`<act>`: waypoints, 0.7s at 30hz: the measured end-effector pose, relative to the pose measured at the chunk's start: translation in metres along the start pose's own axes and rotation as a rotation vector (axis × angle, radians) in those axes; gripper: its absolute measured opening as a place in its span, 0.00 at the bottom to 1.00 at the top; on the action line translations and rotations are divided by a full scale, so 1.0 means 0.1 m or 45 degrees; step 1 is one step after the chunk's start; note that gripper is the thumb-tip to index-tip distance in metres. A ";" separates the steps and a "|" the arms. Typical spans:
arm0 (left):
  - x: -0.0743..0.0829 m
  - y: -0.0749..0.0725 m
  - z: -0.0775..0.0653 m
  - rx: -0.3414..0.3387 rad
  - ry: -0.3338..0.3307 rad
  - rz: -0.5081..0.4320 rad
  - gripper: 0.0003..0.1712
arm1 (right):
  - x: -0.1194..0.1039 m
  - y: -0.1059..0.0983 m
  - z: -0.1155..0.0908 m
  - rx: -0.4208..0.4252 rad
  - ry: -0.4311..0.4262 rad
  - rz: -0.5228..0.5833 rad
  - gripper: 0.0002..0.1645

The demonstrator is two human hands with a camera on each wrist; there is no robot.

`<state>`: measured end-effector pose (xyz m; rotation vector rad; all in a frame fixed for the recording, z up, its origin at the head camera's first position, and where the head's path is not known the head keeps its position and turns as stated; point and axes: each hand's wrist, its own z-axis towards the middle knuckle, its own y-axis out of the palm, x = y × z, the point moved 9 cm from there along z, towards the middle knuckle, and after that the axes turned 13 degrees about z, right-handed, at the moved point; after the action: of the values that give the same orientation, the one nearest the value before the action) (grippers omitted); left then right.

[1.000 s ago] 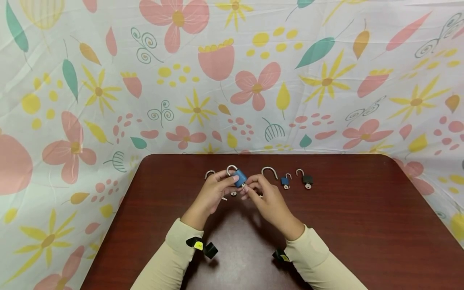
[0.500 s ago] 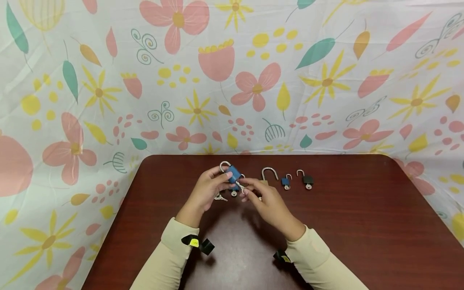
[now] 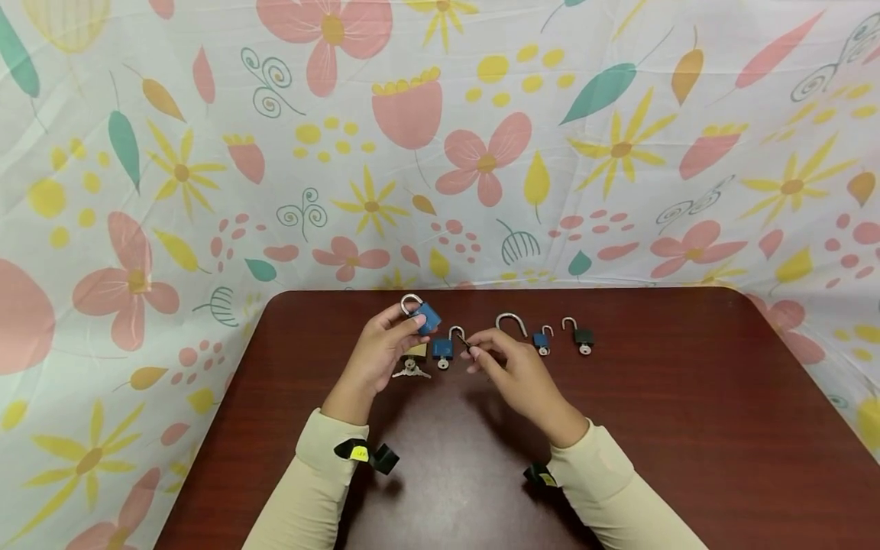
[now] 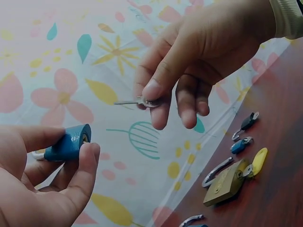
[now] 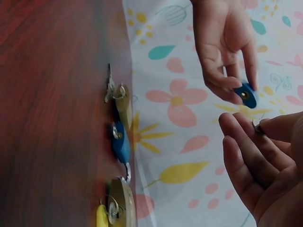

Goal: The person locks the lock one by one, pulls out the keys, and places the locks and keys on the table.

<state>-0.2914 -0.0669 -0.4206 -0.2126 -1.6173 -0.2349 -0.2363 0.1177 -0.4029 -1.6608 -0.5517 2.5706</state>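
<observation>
My left hand point(image 3: 376, 350) holds a blue padlock point(image 3: 428, 318) above the back of the table, its silver shackle pointing up and left. In the left wrist view, thumb and fingers grip the body of the blue padlock point(image 4: 71, 143). Its keyhole side faces my right hand point(image 3: 514, 368), as the padlock point(image 5: 246, 96) in the right wrist view also shows. Between right thumb and index finger I pinch a small key point(image 4: 137, 101), its blade pointing toward the padlock. A gap separates key and keyhole. The right hand's other fingers are loosely bent.
Padlocks line the back of the brown table point(image 3: 687, 420): a brass one point(image 3: 416, 351) with keys, a blue one point(image 3: 443, 349), a large brass one point(image 4: 226, 184) with a yellow-headed key point(image 4: 259, 161), a small blue one point(image 3: 541, 339) and a black one point(image 3: 583, 338). Floral cloth point(image 3: 619, 229) hangs behind.
The key has come out of the blue padlock's keyhole. My left hand has carried the padlock up and left, away from the right hand, uncovering the brass and blue padlocks below.
</observation>
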 end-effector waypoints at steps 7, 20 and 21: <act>0.00 -0.14 0.02 0.087 -0.035 0.009 0.23 | 0.01 -0.20 -0.02 0.059 0.020 -0.138 0.08; -0.09 -0.59 -0.07 0.225 -0.051 0.178 0.19 | 0.23 -0.76 -0.31 0.194 0.061 -0.395 0.05; -0.11 -0.64 -0.07 0.236 -0.056 0.195 0.18 | 0.26 -0.80 -0.33 0.193 0.070 -0.408 0.06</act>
<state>-0.3019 -0.1298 -0.4330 -0.1992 -1.6468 0.0374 -0.2306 0.2070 -0.4129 -1.4553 -0.5527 2.2718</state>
